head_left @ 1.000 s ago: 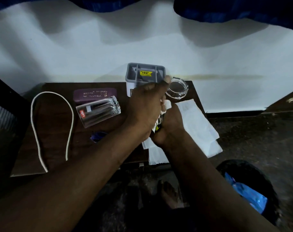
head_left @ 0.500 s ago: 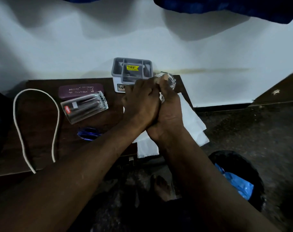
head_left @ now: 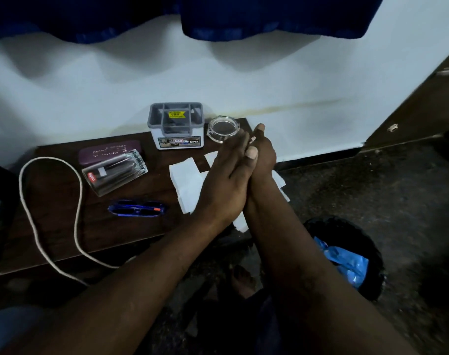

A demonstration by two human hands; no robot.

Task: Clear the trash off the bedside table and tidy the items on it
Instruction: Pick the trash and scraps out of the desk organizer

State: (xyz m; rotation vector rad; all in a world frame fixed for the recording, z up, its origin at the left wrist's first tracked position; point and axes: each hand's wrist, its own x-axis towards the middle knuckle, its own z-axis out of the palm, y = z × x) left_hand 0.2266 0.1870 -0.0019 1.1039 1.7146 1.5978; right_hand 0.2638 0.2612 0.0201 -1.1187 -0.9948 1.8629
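My left hand [head_left: 224,184] and right hand [head_left: 260,162] are pressed flat, palm against palm, fingers extended; a small pale scrap [head_left: 252,141] shows at the fingertips, pinched between the two palms, its nature not discernible. Directly beneath both hands lie white tissues [head_left: 186,179], spread over the near right part of the table [head_left: 54,226], one sheet overhanging the table's right edge. Just beyond my fingertips sits a clear glass ashtray [head_left: 223,129], close to them; whether it is touched cannot be told. To the left of the ashtray, beyond my left hand, stands a grey organiser box [head_left: 176,126] with a yellow price sticker inside and a printed label on its front. Further left of my left hand lies a clear pen pack [head_left: 115,175] on its side, touching a purple case [head_left: 109,153] behind it. Nearer me than the pack, left of my left wrist, lie folded blue glasses [head_left: 137,208]. A white cord [head_left: 49,208] loops along the table's far left side, well apart from both hands. Below my right forearm, on the floor, stands a black bin [head_left: 346,257] holding a blue wrapper [head_left: 346,263]. A white wall [head_left: 243,78] rises behind the table, with blue cloth [head_left: 243,16] hanging above.
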